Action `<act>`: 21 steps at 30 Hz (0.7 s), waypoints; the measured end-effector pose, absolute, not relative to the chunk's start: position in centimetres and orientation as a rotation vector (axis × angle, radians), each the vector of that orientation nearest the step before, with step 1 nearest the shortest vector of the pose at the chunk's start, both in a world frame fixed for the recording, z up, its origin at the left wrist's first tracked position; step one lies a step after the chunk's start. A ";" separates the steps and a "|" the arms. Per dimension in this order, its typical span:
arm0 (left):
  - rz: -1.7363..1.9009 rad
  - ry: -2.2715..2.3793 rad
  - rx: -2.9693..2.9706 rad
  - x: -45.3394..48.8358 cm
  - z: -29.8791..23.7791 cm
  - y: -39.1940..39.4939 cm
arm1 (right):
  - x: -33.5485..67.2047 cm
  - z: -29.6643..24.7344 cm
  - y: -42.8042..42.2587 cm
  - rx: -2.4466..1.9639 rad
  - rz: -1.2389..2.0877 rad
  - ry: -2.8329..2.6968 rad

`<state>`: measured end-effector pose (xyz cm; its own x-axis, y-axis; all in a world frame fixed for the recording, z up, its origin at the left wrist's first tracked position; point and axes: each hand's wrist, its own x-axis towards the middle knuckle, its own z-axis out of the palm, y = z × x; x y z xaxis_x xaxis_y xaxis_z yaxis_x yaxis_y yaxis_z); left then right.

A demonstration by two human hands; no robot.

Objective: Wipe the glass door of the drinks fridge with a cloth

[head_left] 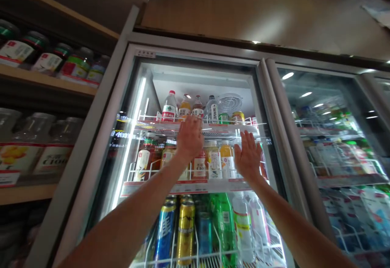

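Note:
My left hand [189,138] is raised in front of a lit drinks fridge [195,47], its flat fingers pointing up across the upper shelf edge. My right hand [248,154] is lifted to its right, palm forward and fingers stretched. Neither holds anything; whether either touches the glass, I cannot tell. Behind the hands, a red-capped water bottle [169,107] and a WAVE bottle [212,110] stand on the top shelf. An orange drink bottle [227,160] is on the middle shelf. Lower down are a gold can [185,229], a blue can [165,231] and a green bottle [224,227].
At the left, wooden shelves [45,77] carry jars [48,58] and clear-lidded bottles [27,146]. A second glass-door fridge [329,77] with bottles adjoins on the right. Above runs a wooden panel [228,7]. Light reflections show on the glass.

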<state>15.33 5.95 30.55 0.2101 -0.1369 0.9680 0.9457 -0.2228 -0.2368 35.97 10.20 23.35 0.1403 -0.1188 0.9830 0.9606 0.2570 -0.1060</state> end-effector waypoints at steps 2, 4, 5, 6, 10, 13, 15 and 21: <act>-1.053 -0.726 -1.508 16.6 29.2 6.1 | 36.1 23.4 10.2 -0.990 -0.999 -1.129; -0.998 -0.740 -1.499 14.9 29.5 5.7 | 36.1 23.3 10.2 -0.993 -0.998 -1.127; -1.045 -0.797 -1.446 13.3 30.2 5.3 | 36.1 23.3 10.2 -0.993 -0.996 -1.124; -1.129 -0.870 -1.370 11.4 31.1 4.9 | 36.0 23.3 10.2 -0.991 -0.996 -1.122; -1.421 -0.967 -1.159 7.9 32.5 4.3 | 35.9 23.3 10.3 -0.969 -1.003 -1.122; -1.322 -0.819 -1.308 10.7 30.5 5.1 | 36.0 23.3 10.4 -0.964 -1.005 -1.116; -1.198 -0.723 -1.412 12.2 29.2 5.5 | 36.2 23.3 10.4 -0.970 -0.998 -1.119; -1.282 -0.929 -1.230 6.9 30.9 4.1 | 36.2 23.3 10.3 -0.967 -0.984 -1.128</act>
<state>6.90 4.06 30.90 0.1142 -0.1759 0.9778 0.9840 -0.1157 -0.1357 36.20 10.31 23.31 0.1468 -0.1245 0.9813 0.9553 0.2753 -0.1079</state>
